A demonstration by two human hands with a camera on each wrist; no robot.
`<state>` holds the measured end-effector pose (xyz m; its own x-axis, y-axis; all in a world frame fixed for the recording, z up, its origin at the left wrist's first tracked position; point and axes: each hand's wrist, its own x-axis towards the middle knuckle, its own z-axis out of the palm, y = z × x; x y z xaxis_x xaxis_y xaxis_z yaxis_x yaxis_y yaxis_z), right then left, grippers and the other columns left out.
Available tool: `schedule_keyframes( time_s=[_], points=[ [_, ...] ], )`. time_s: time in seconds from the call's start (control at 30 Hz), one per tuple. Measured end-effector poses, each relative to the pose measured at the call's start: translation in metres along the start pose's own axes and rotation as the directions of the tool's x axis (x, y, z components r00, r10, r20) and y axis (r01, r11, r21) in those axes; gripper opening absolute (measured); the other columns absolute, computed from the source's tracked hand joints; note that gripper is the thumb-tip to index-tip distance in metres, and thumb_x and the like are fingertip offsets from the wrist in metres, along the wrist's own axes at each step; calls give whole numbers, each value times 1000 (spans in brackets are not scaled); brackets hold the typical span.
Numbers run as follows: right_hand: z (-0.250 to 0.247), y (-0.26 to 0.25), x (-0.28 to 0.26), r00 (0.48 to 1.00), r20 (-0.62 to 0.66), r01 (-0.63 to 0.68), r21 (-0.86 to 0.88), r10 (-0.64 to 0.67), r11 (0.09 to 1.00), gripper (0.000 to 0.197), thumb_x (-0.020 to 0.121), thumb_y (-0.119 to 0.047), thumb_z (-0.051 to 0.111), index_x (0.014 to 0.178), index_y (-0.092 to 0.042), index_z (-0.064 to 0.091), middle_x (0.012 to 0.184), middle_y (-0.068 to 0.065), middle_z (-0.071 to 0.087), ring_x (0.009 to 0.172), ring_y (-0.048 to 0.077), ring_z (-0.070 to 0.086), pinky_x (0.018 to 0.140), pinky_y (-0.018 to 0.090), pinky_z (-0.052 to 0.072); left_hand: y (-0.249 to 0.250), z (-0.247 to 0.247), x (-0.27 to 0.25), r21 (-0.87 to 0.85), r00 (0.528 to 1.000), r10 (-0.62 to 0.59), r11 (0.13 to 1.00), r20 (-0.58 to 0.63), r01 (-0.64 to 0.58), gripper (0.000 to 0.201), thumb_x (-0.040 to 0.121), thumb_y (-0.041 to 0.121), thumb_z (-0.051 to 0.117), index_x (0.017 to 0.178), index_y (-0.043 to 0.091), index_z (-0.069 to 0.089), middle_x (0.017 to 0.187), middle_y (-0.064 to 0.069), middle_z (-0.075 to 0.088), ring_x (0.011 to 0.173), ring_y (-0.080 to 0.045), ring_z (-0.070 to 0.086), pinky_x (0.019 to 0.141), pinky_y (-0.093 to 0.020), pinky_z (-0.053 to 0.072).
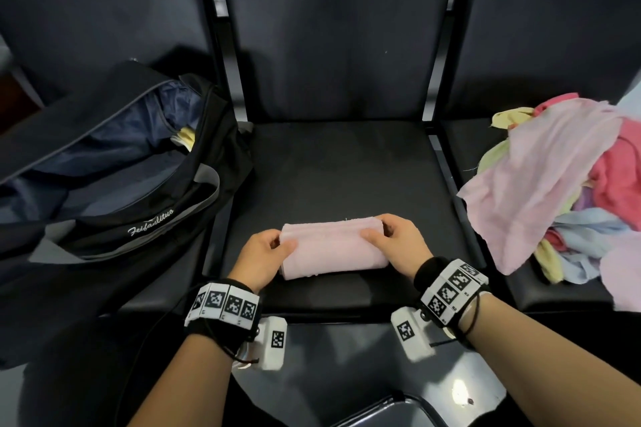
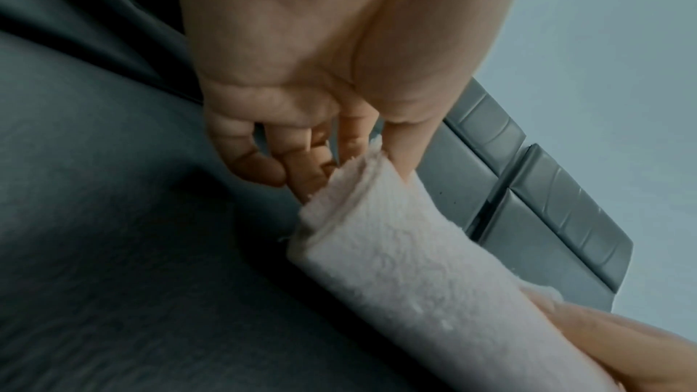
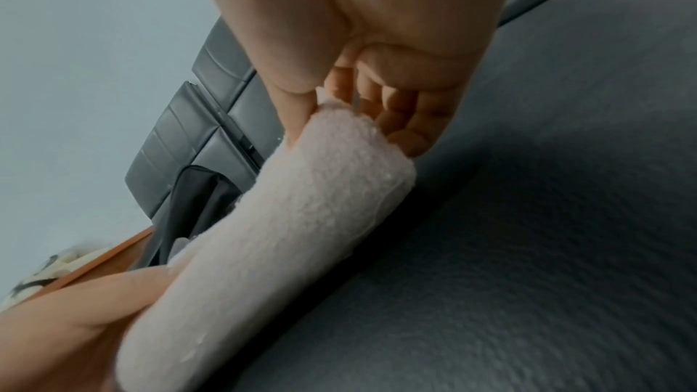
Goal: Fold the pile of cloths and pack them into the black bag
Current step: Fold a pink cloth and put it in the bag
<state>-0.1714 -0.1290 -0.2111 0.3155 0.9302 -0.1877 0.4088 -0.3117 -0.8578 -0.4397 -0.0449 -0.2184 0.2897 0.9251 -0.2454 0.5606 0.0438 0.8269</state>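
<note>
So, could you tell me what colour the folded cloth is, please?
Pale pink terry cloth; the head view shows it best.

Two bare forearms, each with a tracking band at the wrist.
The left wrist's black strap point(image 1: 222, 310) and the right wrist's black strap point(image 1: 451, 291) carry white blocks printed with black square codes; a white coded camera box and thin black cords hang under each.
</note>
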Motion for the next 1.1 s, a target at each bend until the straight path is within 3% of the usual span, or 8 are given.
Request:
schedule_keyframes(
  time_s=[0.1, 0.23, 0.6, 0.73, 0.83, 0.93, 1.03, 1.1],
  points=[
    [4, 1, 7, 998, -4, -67, -104, 67, 992, 25, 86, -36, 69, 109, -28, 65, 90, -11, 64, 86, 11, 60, 71, 19, 41, -1, 4, 4, 46, 998, -58, 997, -37, 60, 12, 91, 29, 69, 80, 24, 69, 71, 9, 65, 67, -9, 57, 61, -25, 41],
    [5, 2, 13, 984, 54, -158, -193, 172, 968, 55, 89, -39, 66, 140, -25, 50, 121, -2, 63, 113, 19, 58, 94, 25, 42, 1, 10, 4, 95, 990, -101, 989, -101, 111, 13, 88, 33, 68, 81, 23, 66, 78, 2, 68, 76, -16, 62, 64, -28, 46],
    [-1, -9, 10, 984, 140, -68, -276, 110, 959, 15, 87, -32, 68, 88, -22, 58, 90, 3, 61, 78, 17, 55, 62, 24, 40, 18, 8, -4, 156, 976, -151, 972, -158, 175, 14, 83, 30, 70, 91, 24, 61, 87, 3, 65, 88, -20, 64, 80, -34, 53],
    [-13, -35, 0, 988, 144, 79, -187, -53, 979, 20, 78, -28, 76, 80, -26, 57, 78, -3, 61, 72, 12, 54, 67, 30, 44, 37, 6, -8, 278, 998, 40, 959, 39, -50, 71, 73, 27, 68, 141, 34, 47, 140, 6, 47, 134, -17, 43, 112, -38, 37],
    [-20, -70, -8, 946, 226, 274, -170, -233, 947, 22, 74, -30, 78, 83, -29, 58, 78, -4, 63, 70, 9, 56, 68, 33, 48, 58, 8, -13, 302, 945, 166, 919, 282, -252, 99, 61, 48, 65, 151, 47, 25, 158, 18, 29, 152, -4, 11, 124, -43, 11],
    [-24, -105, -16, 873, 333, 441, -227, -357, 868, 23, 75, -34, 75, 92, -33, 59, 84, -10, 65, 79, 7, 61, 73, 33, 52, 72, 3, -17, 231, 924, 199, 931, 328, -282, 78, 59, 53, 67, 131, 59, 38, 133, 31, 50, 138, 3, 38, 119, -41, 16],
    [-25, -135, -20, 817, 401, 536, -262, -415, 802, 26, 76, -34, 76, 98, -31, 62, 90, -12, 66, 87, 6, 62, 78, 35, 52, 82, -8, -24, 167, 923, 230, 942, 310, -291, 40, 62, 42, 74, 98, 45, 57, 89, 19, 67, 86, 4, 62, 88, -32, 46],
    [-23, -150, -20, 784, 414, 588, -255, -462, 768, 27, 77, -33, 76, 100, -30, 63, 93, -12, 67, 90, 6, 63, 80, 35, 52, 89, -18, -27, 88, 917, 247, 954, 314, -287, 35, 64, 36, 78, 96, 35, 63, 86, 9, 69, 79, -2, 65, 72, -35, 53]
  ],
)
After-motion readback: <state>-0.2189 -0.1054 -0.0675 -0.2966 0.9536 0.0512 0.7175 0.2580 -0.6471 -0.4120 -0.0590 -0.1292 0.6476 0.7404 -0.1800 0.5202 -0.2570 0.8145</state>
